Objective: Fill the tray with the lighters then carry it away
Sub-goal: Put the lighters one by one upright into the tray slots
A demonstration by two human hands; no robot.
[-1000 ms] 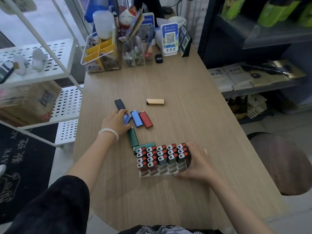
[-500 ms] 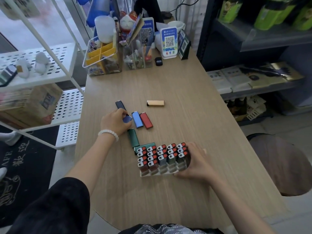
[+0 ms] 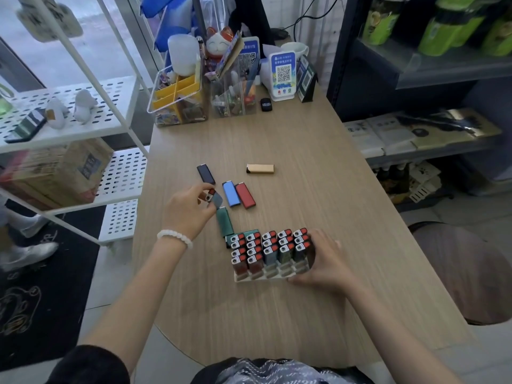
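the step in hand looks like fetching one more lighter for the tray [image 3: 266, 277], which sits at about 5 o'clock from the table's middle and is not yet full: the near slots in the three right-hand columns stand bare. the left hand [image 3: 186, 209], at 10 o'clock from the tray, pinches a grey-blue lighter [image 3: 214, 199] between thumb and fingertips, its red-and-metal head turned toward the palm and its body tilted up off the wood; the wrist, with a white bead bracelet [image 3: 175, 236], is bent slightly inward. the right hand [image 3: 324, 259] curls round the tray's right side at 3 o'clock, fingers against the outer row of lighters, thumb near the front edge, bracing it. loose lighters wait at 12 o'clock of the tray: a green lighter [image 3: 224, 223] touching its far left corner, a blue lighter [image 3: 231, 193] and a red lighter [image 3: 245, 195] side by side, a black lighter [image 3: 206, 173] farther out, and a tan lighter [image 3: 260, 168] well apart. the next move probably calls for turning the pinched lighter head-up and lowering it squarely into a bare slot.
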